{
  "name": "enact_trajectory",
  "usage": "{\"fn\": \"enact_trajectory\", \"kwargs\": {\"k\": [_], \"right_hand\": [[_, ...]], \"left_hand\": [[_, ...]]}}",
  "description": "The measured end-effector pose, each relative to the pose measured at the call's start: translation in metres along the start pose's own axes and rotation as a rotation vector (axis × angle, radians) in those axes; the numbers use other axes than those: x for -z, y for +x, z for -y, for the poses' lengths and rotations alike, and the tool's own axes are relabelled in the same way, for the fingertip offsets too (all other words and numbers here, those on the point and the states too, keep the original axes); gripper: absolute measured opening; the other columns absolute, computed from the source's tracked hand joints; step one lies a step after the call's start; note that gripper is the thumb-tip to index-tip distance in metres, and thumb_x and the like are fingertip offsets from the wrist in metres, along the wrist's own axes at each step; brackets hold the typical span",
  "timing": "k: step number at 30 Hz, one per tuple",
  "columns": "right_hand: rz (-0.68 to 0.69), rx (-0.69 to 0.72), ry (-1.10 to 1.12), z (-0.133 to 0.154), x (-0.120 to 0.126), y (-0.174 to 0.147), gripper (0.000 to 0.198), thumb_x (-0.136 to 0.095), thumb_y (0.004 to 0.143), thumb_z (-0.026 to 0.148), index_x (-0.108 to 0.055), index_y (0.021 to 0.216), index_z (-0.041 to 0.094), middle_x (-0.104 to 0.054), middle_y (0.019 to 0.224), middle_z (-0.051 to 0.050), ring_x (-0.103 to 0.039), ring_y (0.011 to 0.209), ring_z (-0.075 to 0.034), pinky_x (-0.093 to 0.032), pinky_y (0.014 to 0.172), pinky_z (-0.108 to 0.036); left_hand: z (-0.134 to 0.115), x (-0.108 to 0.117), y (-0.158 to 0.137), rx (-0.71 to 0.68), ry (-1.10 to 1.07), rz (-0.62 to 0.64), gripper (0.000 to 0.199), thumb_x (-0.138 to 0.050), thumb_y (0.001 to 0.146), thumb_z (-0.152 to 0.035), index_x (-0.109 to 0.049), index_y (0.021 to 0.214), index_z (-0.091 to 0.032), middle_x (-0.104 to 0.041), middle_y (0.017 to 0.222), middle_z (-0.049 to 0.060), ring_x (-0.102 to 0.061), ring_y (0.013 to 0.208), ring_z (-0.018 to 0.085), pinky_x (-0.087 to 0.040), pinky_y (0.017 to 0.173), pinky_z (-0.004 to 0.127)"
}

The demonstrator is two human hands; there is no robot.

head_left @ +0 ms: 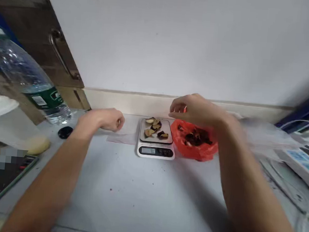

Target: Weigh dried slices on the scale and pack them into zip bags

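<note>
On the counter, my left fingers curl left of the scale, right fingers near its back-right corner; grips unclear.

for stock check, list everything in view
table: 1, grey, foreground
wall: 1, white, behind
scale: 1, white, centre
slices: several, tan-brown, on scale
bag: 1, red, right of scale
pieces: many, brown, in bag
film: count unclear, clear, beside scale
bottle: 1, clear, left
disc: 1, black, near bottle
tub: 1, white, left
door: 1, brown, upper left
box: 1, white, right
cables: several, white, right
left hand: 1, bare, left of scale
right hand: 1, bare, over bag
</note>
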State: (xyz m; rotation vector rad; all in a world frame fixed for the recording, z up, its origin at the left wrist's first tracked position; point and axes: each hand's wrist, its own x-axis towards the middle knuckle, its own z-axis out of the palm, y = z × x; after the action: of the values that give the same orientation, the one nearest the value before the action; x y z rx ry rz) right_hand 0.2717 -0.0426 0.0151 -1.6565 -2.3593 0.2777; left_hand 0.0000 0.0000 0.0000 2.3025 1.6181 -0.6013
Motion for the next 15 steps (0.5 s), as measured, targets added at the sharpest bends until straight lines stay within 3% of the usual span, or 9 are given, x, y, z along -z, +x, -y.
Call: {"fn": "enact_trajectory", "kwargs": {"k": [4,7,12,15], "right_hand": [[-0.137,0.059,0.068,0.008,-0.003,0.004,0.014,-0.059,0.088,0.019,-0.072,0.087,0.018,-0.071,0.080,-0.004,-0.061,0.070,-0.015,-0.042,0.063,-0.027],[-0.184,0.171,0.187,0.018,-0.006,0.005,0.021,-0.053,0.092,0.018,-0.071,0.103,0.019,-0.070,0.076,-0.002,-0.062,0.069,-0.015,-0.043,0.065,-0.026],[-0.023,0.369,0.320,0.038,-0.022,0.010,0.031,-0.046,0.101,0.031,-0.066,0.122,0.022,-0.072,0.087,-0.002,-0.062,0.073,-0.015,-0.042,0.068,-0.027],[0.041,0.340,0.309,0.046,-0.032,0.015,0.031,-0.044,0.102,0.036,-0.070,0.104,0.019,-0.068,0.077,-0.002,-0.057,0.067,-0.014,-0.039,0.065,-0.027]], "left_hand": [[-0.001,0.010,-0.015,-0.063,0.000,-0.236,0.015,-0.051,0.060,-0.012,-0.058,0.069,-0.022,-0.067,0.072,0.003,-0.059,0.066,0.019,-0.039,0.057,0.027],[-0.005,0.016,-0.024,-0.142,-0.101,-0.442,0.012,-0.052,0.067,-0.021,-0.062,0.073,-0.022,-0.069,0.076,0.003,-0.063,0.072,0.020,-0.043,0.063,0.028],[-0.018,0.018,-0.032,-0.200,-0.265,-0.690,0.019,-0.056,0.072,-0.034,-0.067,0.076,-0.020,-0.072,0.078,0.003,-0.069,0.080,0.021,-0.048,0.074,0.028],[-0.024,0.015,-0.034,-0.236,-0.291,-0.787,0.017,-0.057,0.073,-0.035,-0.066,0.072,-0.020,-0.072,0.074,0.002,-0.069,0.076,0.020,-0.050,0.075,0.028]]}}
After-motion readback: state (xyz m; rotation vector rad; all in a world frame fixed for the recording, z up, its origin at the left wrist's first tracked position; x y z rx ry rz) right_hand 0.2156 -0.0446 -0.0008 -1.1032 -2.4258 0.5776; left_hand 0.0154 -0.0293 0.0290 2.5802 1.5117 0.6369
